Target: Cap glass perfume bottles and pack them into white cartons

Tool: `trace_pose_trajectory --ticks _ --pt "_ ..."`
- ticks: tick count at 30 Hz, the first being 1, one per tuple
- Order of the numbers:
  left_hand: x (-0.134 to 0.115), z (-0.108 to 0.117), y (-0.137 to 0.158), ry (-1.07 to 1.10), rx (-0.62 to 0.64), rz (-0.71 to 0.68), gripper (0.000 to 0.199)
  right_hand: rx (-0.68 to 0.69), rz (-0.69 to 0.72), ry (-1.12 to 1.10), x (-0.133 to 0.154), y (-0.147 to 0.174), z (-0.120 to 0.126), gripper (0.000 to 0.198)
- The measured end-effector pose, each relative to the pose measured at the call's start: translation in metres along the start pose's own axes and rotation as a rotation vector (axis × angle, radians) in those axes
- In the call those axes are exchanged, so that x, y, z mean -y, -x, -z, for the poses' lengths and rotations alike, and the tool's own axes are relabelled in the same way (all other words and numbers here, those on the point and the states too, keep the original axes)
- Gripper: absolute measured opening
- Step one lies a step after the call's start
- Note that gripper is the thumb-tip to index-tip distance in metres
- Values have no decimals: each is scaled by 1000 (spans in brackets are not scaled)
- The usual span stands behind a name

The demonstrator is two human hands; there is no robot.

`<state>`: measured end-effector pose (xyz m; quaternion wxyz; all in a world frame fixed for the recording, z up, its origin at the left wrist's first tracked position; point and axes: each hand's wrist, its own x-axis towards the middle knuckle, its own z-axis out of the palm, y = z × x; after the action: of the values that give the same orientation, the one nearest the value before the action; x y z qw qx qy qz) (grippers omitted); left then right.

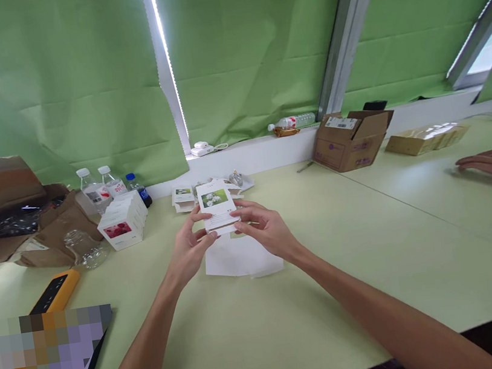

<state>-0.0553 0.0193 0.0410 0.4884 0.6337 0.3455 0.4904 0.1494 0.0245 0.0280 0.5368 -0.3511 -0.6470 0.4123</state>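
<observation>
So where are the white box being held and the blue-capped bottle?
White box (pixel 214 199), head view: on its printed flower picture.
Blue-capped bottle (pixel 142 193), head view: on its label.

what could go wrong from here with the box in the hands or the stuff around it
The left hand and right hand grip the white carton near its lower edges, so it might slip or crease. The bottle lies on its side on the windowsill and could perhaps roll off.
</observation>
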Motion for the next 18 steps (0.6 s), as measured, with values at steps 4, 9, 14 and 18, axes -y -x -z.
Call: trace_pose_trajectory --ticks 4,9,14,18 --pt "0 -1 -1 9 8 -4 33 -8 14 15 1 0 0 33" --pt "0 -1 -1 13 22 -8 30 -5 14 17 0 0 0 32" --pt "-1 -1 -1 10 20 -9 29 -10 19 16 1 0 0 30" --pt "-1 -2 -1 11 18 -11 29 -9 13 14 2 0 0 29"
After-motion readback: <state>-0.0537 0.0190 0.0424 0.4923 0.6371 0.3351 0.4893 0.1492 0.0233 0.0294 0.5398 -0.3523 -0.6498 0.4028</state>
